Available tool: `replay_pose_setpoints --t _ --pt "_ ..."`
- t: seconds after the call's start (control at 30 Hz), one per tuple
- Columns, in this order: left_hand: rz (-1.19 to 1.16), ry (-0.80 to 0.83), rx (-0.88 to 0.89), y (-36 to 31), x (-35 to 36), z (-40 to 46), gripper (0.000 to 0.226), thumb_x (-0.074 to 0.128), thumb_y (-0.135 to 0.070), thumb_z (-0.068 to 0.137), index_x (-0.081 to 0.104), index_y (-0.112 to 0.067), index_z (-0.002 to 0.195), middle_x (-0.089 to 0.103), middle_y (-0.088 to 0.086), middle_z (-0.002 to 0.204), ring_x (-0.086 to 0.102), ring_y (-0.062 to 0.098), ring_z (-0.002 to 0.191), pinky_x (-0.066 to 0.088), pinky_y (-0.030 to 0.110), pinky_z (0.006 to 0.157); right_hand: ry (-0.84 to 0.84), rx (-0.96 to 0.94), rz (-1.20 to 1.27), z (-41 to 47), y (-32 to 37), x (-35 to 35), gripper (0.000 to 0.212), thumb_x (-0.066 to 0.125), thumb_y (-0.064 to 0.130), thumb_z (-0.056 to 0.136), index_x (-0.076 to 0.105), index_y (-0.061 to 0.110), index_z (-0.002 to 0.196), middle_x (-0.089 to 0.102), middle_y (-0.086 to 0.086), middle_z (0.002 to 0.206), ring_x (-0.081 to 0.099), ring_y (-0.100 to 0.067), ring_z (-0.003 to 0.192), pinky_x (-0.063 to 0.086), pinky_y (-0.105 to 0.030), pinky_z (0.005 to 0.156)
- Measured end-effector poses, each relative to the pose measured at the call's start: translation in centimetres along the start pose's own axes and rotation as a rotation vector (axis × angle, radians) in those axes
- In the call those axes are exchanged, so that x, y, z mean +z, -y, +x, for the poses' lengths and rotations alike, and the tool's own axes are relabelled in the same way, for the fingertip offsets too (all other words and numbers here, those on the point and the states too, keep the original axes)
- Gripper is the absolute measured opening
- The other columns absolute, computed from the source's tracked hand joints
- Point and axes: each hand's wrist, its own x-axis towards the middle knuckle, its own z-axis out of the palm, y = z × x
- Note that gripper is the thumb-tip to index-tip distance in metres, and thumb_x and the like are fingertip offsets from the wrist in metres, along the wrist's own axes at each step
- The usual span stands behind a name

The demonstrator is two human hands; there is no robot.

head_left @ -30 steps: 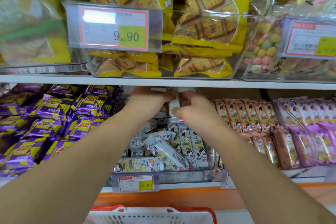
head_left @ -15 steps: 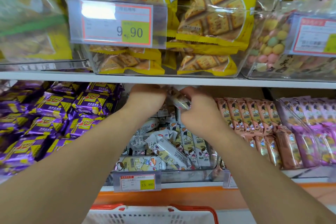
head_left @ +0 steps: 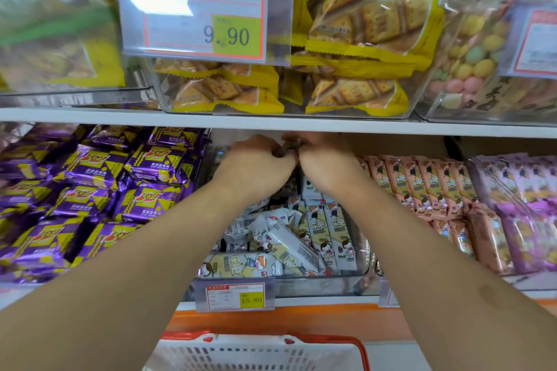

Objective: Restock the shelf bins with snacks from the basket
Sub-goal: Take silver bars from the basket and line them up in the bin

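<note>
Both my arms reach deep into the middle clear bin, just under the upper shelf board. My left hand and my right hand are pressed together with curled fingers. Between them they grip a small snack pack, which is mostly hidden. Below my wrists the bin holds several white-and-yellow cartoon snack packs, some standing in a row and some lying loose. The white basket with an orange-red rim sits at the bottom edge of the view; I cannot see what is inside it.
Purple packs fill the bin on the left; pink packs and lilac packs fill those on the right. The upper shelf edge runs close above my hands and carries yellow cracker bags. A 15.80 price tag hangs on the bin front.
Both hands have moved up and further back in the bin, closing together. The snack pack, plainly seen between them before, is now almost covered by the fingers.
</note>
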Motion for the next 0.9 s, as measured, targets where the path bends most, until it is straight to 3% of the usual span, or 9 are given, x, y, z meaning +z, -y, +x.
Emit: replay_pose_setpoints --t 0.1,0.2,0.3,0.37,0.5,0.6,0.7,0.8,0.9 --pt "0.105 0.095 0.074 0.0 -0.3 -0.3 0.037 0.029 -0.030 0.095 0.062 -0.013 0.090 0.067 0.009 0.095 0.053 0.030 0.078 0.037 0.032 0.064 0.067 -0.072 -0.170 0.9 -0.2 0.5 0.029 0.050 0.023 0.096 0.075 0.031 0.109 0.073 -0.002 0.114 0.064 -0.030 0.105 0.052 -0.038 0.089" --pt "0.251 0.175 0.114 0.2 -0.5 -0.5 0.058 0.022 -0.034 0.073 0.066 -0.020 0.107 0.068 0.013 0.110 0.047 0.030 0.081 0.037 0.034 0.071 0.109 -0.130 -0.429 1.2 -0.6 1.4 0.027 0.053 0.027 0.085 0.071 0.036 0.102 0.066 -0.006 0.093 0.062 -0.038 0.093 0.050 -0.036 0.074" --pt "0.302 0.183 0.118 0.3 -0.6 -0.7 0.038 0.035 -0.031 0.085 0.066 -0.023 0.104 0.068 0.011 0.107 0.050 0.031 0.081 0.039 0.034 0.072 0.108 -0.130 -0.480 1.1 -1.3 1.5 0.040 0.058 0.026 0.083 0.069 0.037 0.120 0.061 -0.013 0.107 0.057 -0.042 0.106 0.052 -0.041 0.085" --pt "0.257 0.169 0.116 0.5 -0.7 -0.8 0.018 0.046 -0.019 0.088 0.063 -0.021 0.094 0.069 0.010 0.102 0.052 0.031 0.080 0.040 0.033 0.071 0.077 -0.144 -0.517 0.6 -1.3 1.3 0.048 0.064 0.020 0.083 0.067 0.027 0.130 0.060 -0.017 0.117 0.053 -0.043 0.114 0.051 -0.044 0.093" --pt "0.230 0.105 0.147 0.4 -1.3 -1.7 0.035 0.040 -0.026 0.080 0.070 -0.015 0.093 0.072 0.012 0.102 0.061 0.034 0.086 0.051 0.035 0.077 0.068 -0.077 -0.349 -2.1 0.5 0.2 0.012 0.054 0.027 0.081 0.055 0.018 0.087 0.060 -0.008 0.089 0.057 -0.030 0.081 0.042 -0.034 0.065" --pt "0.144 0.082 0.095 0.0 -2.2 -2.5 0.030 0.052 -0.014 0.083 0.073 -0.012 0.105 0.073 0.011 0.109 0.065 0.034 0.099 0.056 0.040 0.087 0.387 0.084 -0.131 -4.8 2.0 -1.3 0.034 0.068 0.044 0.076 0.055 0.013 0.075 0.052 -0.002 0.072 0.050 -0.019 0.066 0.033 -0.033 0.062" --pt "0.050 0.067 0.053 -0.4 -2.6 -3.6 0.028 0.049 -0.004 0.083 0.071 -0.013 0.099 0.072 0.011 0.109 0.064 0.033 0.103 0.055 0.042 0.089 0.583 0.042 -0.283 -7.4 3.4 -2.3 0.070 0.083 0.067 0.071 0.066 0.005 0.098 0.059 0.000 0.080 0.056 -0.019 0.070 0.037 -0.032 0.062" --pt "-0.010 0.063 0.050 -0.5 -2.4 -4.2 0.027 0.049 -0.005 0.085 0.067 -0.025 0.088 0.073 0.007 0.104 0.065 0.030 0.099 0.056 0.039 0.087 0.575 -0.009 -0.268 -7.9 4.2 -2.4 0.045 0.080 0.060 0.081 0.062 0.021 0.094 0.068 -0.009 0.089 0.064 -0.022 0.078 0.044 -0.034 0.062" --pt "-0.079 0.091 0.013 -0.4 -2.6 -5.0 0.031 0.050 -0.005 0.088 0.068 -0.029 0.089 0.071 0.001 0.103 0.064 0.022 0.092 0.051 0.028 0.077 0.439 -0.070 -0.328 -8.6 3.6 -2.4 0.028 0.071 0.046 0.094 0.053 0.028 0.081 0.065 -0.003 0.082 0.062 -0.019 0.077 0.046 -0.034 0.062"
